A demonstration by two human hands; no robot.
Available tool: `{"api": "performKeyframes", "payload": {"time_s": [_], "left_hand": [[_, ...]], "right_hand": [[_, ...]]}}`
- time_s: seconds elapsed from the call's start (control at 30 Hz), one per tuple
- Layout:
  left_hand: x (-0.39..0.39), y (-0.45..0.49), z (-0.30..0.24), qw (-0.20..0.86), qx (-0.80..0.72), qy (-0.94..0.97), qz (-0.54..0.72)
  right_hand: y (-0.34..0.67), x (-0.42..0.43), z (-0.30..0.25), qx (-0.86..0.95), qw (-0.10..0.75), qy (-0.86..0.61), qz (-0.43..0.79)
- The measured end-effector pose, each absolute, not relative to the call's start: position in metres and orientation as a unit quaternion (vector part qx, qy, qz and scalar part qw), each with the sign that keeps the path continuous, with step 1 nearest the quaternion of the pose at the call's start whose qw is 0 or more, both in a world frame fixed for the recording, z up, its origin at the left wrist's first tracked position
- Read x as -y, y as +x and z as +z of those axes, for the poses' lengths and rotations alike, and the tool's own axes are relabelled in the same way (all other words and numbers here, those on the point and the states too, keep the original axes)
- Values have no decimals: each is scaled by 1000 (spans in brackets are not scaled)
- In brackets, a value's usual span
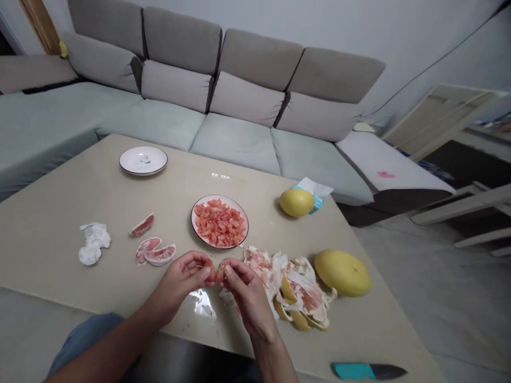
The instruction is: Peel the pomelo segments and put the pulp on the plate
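Over the pale beige tabletop (67, 213), your left hand (179, 282) and right hand (247, 300) narrowly pinch a small pink pomelo piece (211, 272) between their fingertips.

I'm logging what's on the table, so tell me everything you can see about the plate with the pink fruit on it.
The plate is round and white, looks like ceramic, and has a thin dark line at its edge. It lies flat near the middle of the beige table top. Small pink-red bits of peeled fruit pulp are heaped on it, covering nearly everything but a narrow white rim. A heap of peel nearly reaches its lower right edge; whether they touch is hard to tell.
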State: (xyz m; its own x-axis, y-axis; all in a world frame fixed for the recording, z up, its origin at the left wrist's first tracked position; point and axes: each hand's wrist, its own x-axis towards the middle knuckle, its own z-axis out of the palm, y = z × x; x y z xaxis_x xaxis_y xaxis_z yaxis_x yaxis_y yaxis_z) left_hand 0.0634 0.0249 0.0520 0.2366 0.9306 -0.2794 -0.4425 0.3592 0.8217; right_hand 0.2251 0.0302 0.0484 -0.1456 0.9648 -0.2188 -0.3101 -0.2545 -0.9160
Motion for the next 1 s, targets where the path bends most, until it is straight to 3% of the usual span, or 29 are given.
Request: {"api": "performKeyframes", "payload": {"time_s": [0.37,0.73,0.8,0.9,1.0], "left_hand": [[-26,62,54,785,-324,218,481],[-29,61,55,812,-292,171,476],[-29,61,54,813,-293,170,473],[-30,60,51,813,-312,167,463],[-29,58,48,809,-331,177,452]], "right_hand": [[220,-31,57,270,473,-325,773],[223,-31,57,313,471,-373,735],[228,-37,54,357,472,-405,697],[237,-64,44,486,492,-516,505],[244,-100,32,519,505,-553,412]]}}
